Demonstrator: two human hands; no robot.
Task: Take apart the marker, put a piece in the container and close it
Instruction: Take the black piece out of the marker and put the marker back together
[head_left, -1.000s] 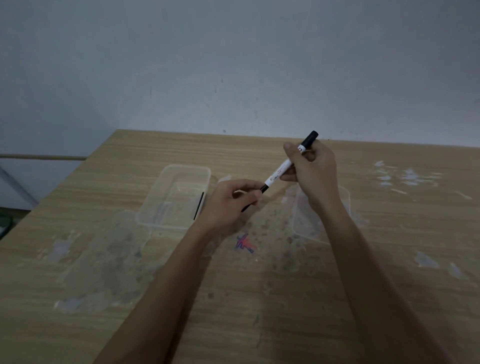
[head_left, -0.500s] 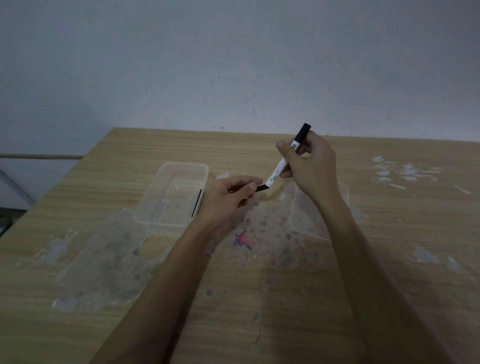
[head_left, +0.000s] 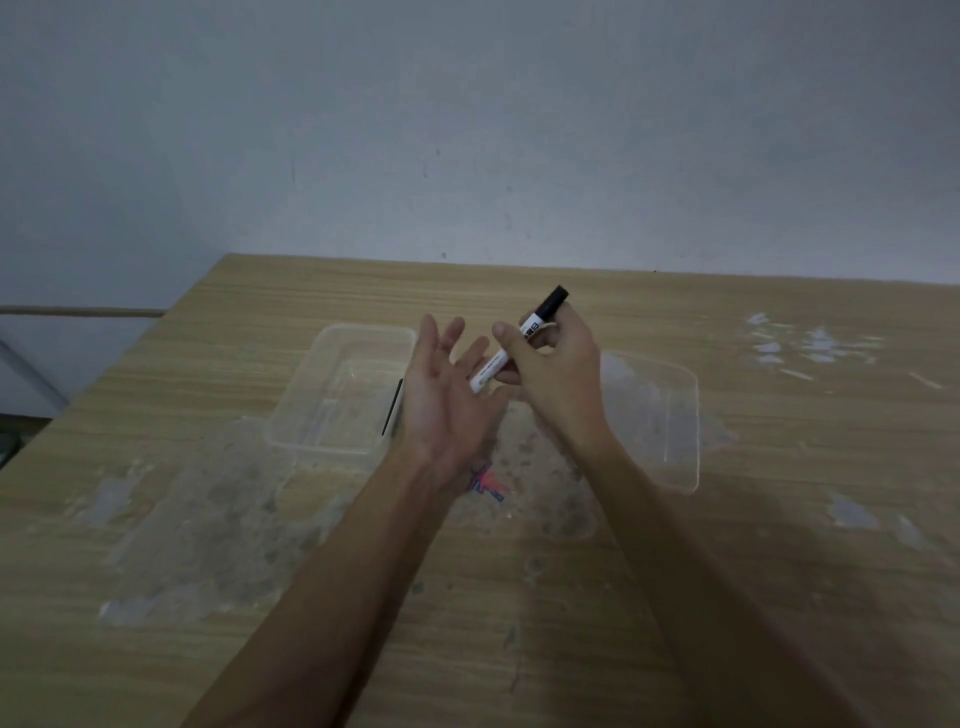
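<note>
My right hand (head_left: 558, 382) grips a white marker (head_left: 501, 358) with a black top end, held slanted above the table. Its lower white end rests against the fingers of my left hand (head_left: 444, 400), which is open with fingers spread and palm turned toward the marker. No black tip shows at the lower end. A clear plastic container (head_left: 311, 415) stands open just left of my left hand. A thin black piece (head_left: 392, 410) leans against its right inner wall. The clear lid (head_left: 670, 415) lies flat to the right, partly hidden by my right wrist.
The wooden table (head_left: 519, 597) is stained with grey and white patches, and a small red and blue mark (head_left: 488, 483) lies between my forearms. A grey wall runs along the table's far edge. The table's left edge slants off at the left.
My left hand has let go of the marker's black lower end and spread open. My right hand has stayed in place, still holding the marker.
</note>
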